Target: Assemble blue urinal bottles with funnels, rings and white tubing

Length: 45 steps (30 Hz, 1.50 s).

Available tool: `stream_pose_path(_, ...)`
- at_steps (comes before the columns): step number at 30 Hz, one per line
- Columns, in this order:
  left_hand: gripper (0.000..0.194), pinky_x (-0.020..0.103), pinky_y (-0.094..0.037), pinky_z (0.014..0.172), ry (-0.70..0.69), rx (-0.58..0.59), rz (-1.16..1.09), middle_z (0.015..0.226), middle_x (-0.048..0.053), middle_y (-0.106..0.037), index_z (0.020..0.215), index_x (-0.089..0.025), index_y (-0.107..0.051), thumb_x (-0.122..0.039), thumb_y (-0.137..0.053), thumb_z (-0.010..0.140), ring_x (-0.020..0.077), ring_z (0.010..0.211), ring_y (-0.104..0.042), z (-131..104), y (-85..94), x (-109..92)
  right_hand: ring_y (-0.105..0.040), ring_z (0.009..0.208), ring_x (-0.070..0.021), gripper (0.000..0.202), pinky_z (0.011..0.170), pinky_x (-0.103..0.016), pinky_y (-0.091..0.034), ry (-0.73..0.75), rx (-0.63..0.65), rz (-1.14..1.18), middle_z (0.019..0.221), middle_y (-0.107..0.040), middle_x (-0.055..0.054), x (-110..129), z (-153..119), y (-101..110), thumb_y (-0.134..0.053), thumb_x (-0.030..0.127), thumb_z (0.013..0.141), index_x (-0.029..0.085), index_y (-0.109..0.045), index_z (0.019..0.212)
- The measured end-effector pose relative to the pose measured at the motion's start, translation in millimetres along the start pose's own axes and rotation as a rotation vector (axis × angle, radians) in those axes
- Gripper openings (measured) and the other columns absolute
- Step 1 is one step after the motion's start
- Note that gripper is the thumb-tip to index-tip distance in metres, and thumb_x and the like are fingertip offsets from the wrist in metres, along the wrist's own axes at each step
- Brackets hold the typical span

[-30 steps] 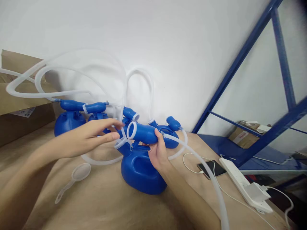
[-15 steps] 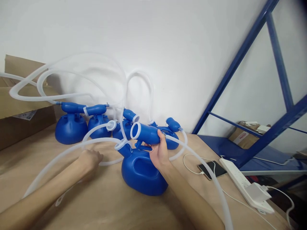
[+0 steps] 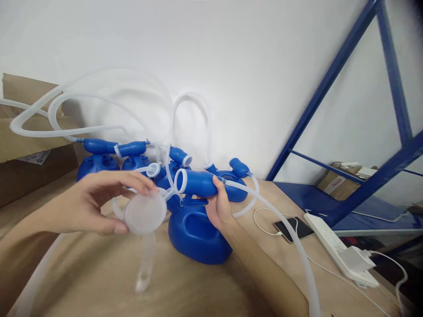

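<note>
Between the thumb and fingers of my left hand is a round translucent cap with a strap hanging below it. My right hand grips a blue funnel-shaped urinal head, its white-rimmed mouth facing left toward the cap, a short gap apart. From the head's right end a clear hose curves down to the front. Just below stands a blue urinal bottle with a moulded handle recess; its neck is partly hidden behind the cap and hoses.
Several similar blue bottles with heads and looping hoses line the wall. At left is a cardboard box. On the right lie a phone on its cable and a white power strip, beside blue shelving.
My left hand has risen from the table and now holds the translucent cap near the head's mouth. The right hand keeps its grip on the head, which has shifted slightly left.
</note>
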<state>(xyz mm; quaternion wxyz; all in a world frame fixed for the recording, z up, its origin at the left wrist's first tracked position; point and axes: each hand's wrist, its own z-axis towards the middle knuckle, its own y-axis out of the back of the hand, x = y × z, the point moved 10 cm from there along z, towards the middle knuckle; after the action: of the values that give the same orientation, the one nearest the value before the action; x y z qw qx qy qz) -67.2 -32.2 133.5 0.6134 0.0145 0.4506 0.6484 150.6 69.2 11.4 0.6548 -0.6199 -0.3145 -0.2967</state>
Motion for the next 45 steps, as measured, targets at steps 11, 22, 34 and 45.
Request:
stream_pose_path(11,0.049,0.039,-0.06,0.092,-0.315,-0.192,0.725,0.129,0.01,-0.066,0.142,-0.03,-0.058,-0.029,-0.069,0.095,0.0256,0.112,-0.068,37,-38.4,-34,-0.061,0.049,-0.0158,0.059,0.043,-0.029,-0.055,-0.277,0.082,-0.114,0.073,-0.072,-0.001,11,-12,-2,-0.081,0.066,0.076,0.022,-0.068,0.113)
stream_pose_path(22,0.06,0.045,-0.058,0.101,-0.336,-0.192,0.347,0.137,0.015,-0.058,0.139,-0.026,-0.044,-0.02,-0.07,0.085,0.0292,0.122,-0.065,78,-78.4,-37,-0.064,0.041,-0.0092,0.055,0.035,-0.014,-0.051,-0.396,0.219,-0.009,0.078,-0.078,-0.003,47,-30,-17,-0.067,0.065,0.093,0.016,-0.073,0.118)
stream_pose_path(34,0.049,0.042,-0.06,0.094,-0.531,-0.47,0.371,0.124,0.009,-0.066,0.129,-0.03,-0.055,-0.031,-0.077,0.085,0.0267,0.113,-0.069,63,-75.9,-23,-0.065,0.048,-0.0195,0.066,0.044,-0.032,-0.057,-0.221,0.256,-0.32,0.063,-0.071,0.0,54,-30,-22,-0.066,0.081,0.08,0.021,-0.075,0.107)
stream_pose_path(45,0.066,0.032,-0.055,0.053,0.5,-0.285,-0.191,0.072,-0.004,-0.067,0.115,-0.023,-0.053,-0.053,-0.087,0.067,0.0214,0.06,-0.069,68,-59.5,38,-0.055,0.14,-0.0381,0.082,0.119,-0.055,-0.045,0.809,0.36,-1.205,0.147,-0.064,-0.005,158,-94,-49,-0.101,0.043,0.058,0.036,-0.071,0.135)
